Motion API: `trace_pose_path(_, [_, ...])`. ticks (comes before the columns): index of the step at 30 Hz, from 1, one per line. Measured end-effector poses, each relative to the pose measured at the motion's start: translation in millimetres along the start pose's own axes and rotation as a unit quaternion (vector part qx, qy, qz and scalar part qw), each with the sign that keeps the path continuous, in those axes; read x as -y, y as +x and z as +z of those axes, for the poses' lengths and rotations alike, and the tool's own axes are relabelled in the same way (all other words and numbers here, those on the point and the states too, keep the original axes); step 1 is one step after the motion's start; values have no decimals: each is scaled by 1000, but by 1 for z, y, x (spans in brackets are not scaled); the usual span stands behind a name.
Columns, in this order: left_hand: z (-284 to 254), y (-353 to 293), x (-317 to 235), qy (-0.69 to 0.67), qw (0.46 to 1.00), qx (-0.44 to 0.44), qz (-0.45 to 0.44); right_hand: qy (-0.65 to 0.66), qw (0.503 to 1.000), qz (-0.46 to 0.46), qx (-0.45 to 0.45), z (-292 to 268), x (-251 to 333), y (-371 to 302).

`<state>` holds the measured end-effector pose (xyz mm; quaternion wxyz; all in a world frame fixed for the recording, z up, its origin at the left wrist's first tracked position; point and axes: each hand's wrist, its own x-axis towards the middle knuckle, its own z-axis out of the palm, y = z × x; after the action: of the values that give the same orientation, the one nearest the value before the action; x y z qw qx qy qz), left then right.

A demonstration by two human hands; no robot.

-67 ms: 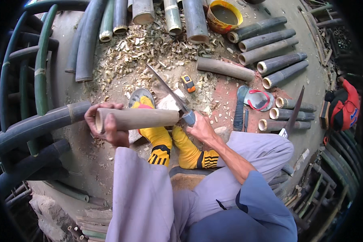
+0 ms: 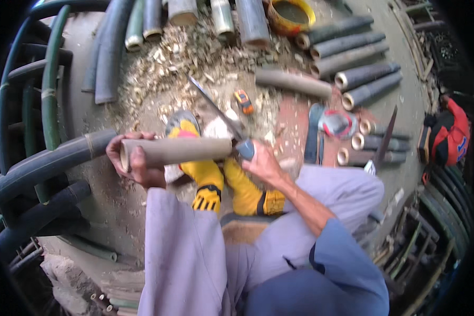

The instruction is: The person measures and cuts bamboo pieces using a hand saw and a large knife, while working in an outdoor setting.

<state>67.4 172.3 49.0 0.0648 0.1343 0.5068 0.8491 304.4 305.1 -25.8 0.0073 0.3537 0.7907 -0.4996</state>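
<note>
The left grip (image 2: pixel 146 173) is closed around one end of a bamboo tube (image 2: pixel 181 150), thumb laid along its near side and fingers curled behind. The tube is short, thick and hollow, a dull greyish brown with a smooth skin; its open left end shows a paler rim around a hollow, and its right end is blurred. It lies almost level in the air, in front of the seated person, above feet in yellow socks (image 2: pixel 203 176) with black bands. The right grip (image 2: pixel 264 166) is wrapped around the blue-grey handle (image 2: pixel 245 149) of a long, dark blade (image 2: pixel 209 103), which slants up and left from beside the tube's right end; whether the two touch is unclear. Beyond, an orange-and-black tape measure (image 2: pixel 243 101) sits near pale wood chips (image 2: pixel 168 63) on the ground. Farther right lie a loose bamboo length (image 2: pixel 292 83) and a grey sandal (image 2: pixel 339 126) with a reddish strap.
</note>
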Motion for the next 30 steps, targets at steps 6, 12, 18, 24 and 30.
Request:
trace_pose_path(6, [4,-1,-15,-36,999,-18,15,45,968,-165,-184,-50,105,-18])
trace_pose_path(12, [9,-5,-7,-20,999,32,30,57,953,-211,-211,-13,62,-9])
trace_pose_path(18, [31,-12,-11,-3,996,80,42,17,1000,13,-19,-15,42,-10])
trace_pose_path(24, [30,-6,-7,-23,996,88,24,517,847,24,-121,-9,35,-21])
trace_pose_path(30, [27,-6,-7,-12,994,109,22,-7,1000,1,-29,-12,4,13])
